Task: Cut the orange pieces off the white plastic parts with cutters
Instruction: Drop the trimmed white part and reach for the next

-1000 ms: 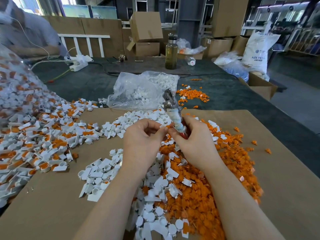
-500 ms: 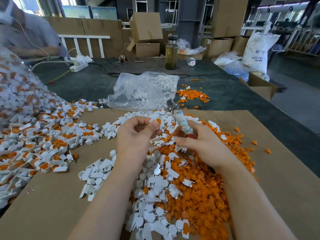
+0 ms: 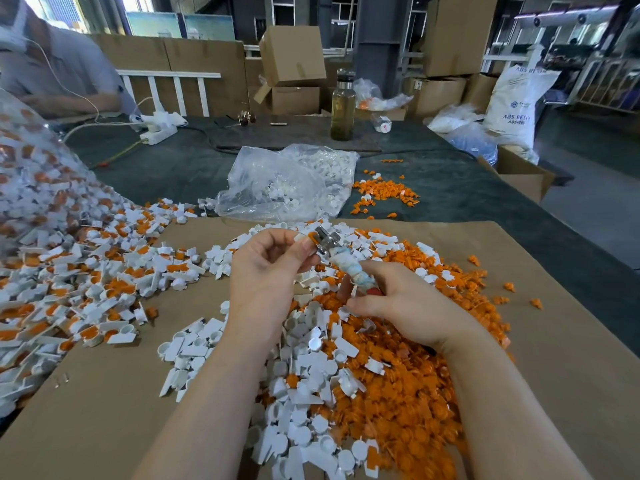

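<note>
Left hand (image 3: 273, 268) up over the middle of the cardboard sheet (image 3: 571, 341), fingers curled, pinching one small white part (image 3: 300, 237) with an orange piece (image 3: 313, 238) on it between thumb and fingertips. Right hand (image 3: 408, 310) just beside it, wrapped round the cloth-bound handles of the cutters (image 3: 341, 259), metal tip angled up and left, right against that orange piece. Whether the blades have bitten yet, I can't tell.

How far along? I'd call it roughly midway. In front of the hands lies a broad heap of cut orange bits (image 3: 415, 393) on the right and trimmed white parts (image 3: 304, 393) beside it on the left. But on the left side of the sheet sits a big spread of uncut parts (image 3: 86, 278), white with orange attached, and a clear bag (image 3: 31, 174) at the far left holds more. Plenty remains.

The part in hand looks tiny, hard, moulded plastic, the orange tab joined at one edge.
</note>
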